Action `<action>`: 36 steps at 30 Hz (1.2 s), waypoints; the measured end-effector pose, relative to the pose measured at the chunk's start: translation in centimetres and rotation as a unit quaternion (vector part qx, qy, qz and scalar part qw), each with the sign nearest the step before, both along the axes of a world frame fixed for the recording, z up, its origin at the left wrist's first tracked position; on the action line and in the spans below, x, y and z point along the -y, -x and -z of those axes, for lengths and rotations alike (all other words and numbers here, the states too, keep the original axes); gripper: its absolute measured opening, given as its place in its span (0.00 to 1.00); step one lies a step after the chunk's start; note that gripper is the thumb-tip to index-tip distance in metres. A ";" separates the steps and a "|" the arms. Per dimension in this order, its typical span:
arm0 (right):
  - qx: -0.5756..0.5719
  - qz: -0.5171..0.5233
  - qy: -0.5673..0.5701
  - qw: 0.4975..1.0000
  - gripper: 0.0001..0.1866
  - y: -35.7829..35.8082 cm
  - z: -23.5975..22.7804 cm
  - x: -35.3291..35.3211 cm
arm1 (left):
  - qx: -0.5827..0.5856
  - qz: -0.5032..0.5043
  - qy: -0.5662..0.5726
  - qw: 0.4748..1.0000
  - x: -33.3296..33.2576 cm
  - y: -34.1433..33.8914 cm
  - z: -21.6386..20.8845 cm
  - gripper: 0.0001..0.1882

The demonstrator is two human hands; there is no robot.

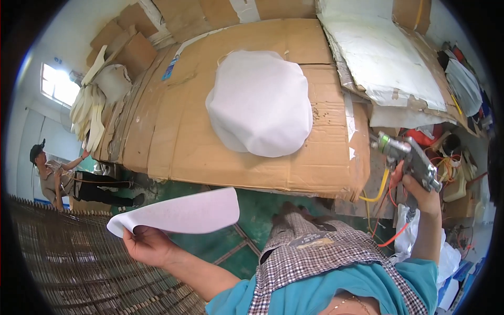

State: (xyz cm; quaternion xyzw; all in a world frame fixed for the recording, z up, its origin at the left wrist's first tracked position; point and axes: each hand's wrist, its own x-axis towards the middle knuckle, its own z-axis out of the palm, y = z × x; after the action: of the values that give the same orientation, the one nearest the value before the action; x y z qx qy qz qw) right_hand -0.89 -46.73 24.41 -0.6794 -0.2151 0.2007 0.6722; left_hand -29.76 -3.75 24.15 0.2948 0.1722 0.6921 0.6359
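My left hand [146, 247] pinches one end of a long, pale, curved sheet piece [189, 212], which looks like thin foam or fabric. The piece stretches out to the right, away from the fingers, in front of the table. Wrapped in my right hand [416, 185] is a metal spray gun [420, 164], raised off the right edge of the table, its nozzle end to the upper left. A rounded, pale cloth-like bundle or cover [260, 105] lies on the cardboard-covered table [178, 131]. Whatever is under it is hidden.
Red and yellow hoses [386, 186] hang below the spray gun. A raised ledge with white sheeting [378, 52] stands at the far right. To the left, a slatted rack [68, 257] is close to my left arm. Another person [58, 178] stands by hanging pale pieces [89, 110].
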 end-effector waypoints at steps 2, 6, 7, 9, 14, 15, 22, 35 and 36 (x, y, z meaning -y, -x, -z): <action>0.040 0.055 0.028 0.997 0.11 0.1 -0.1 0.0 | 0.011 0.021 -0.015 1.000 0.3 -0.5 -0.1 0.17; 0.025 0.070 0.054 0.996 0.12 0.6 -0.6 0.9 | 0.010 0.013 0.008 1.000 0.8 -0.8 0.0 0.15; 0.019 0.076 0.082 0.994 0.12 0.9 -0.7 1.1 | 0.008 0.016 0.008 1.000 0.8 -0.8 0.0 0.15; 0.041 0.049 0.038 0.997 0.17 1.5 -0.6 1.2 | 0.007 0.027 0.003 1.000 0.4 -1.2 0.1 0.18; 0.031 -0.026 -0.003 0.999 0.33 3.6 -0.5 1.3 | -0.004 0.049 -0.003 0.999 0.0 -0.4 0.4 0.16; 0.038 -0.030 0.008 0.999 0.33 4.1 -0.6 1.4 | -0.018 0.052 -0.001 0.999 -0.1 -0.1 0.5 0.16; -0.012 0.070 0.042 0.997 0.33 6.8 -1.3 2.6 | 0.030 0.106 0.005 0.994 -0.8 1.9 1.7 0.16; 0.040 -0.006 0.066 0.997 0.32 10.6 -2.5 3.6 | -0.023 0.111 0.030 0.993 -0.4 2.7 1.1 0.15; 0.049 -0.028 0.060 0.997 0.32 10.9 -2.4 3.4 | -0.022 0.114 0.029 0.993 -0.5 2.7 1.1 0.15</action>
State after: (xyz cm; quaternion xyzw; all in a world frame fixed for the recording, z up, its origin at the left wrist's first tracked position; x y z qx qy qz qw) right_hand -11.80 -50.14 26.81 -0.7214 -0.2542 0.1983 0.6128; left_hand -32.48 -3.29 23.01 0.3092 0.1719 0.6029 0.7151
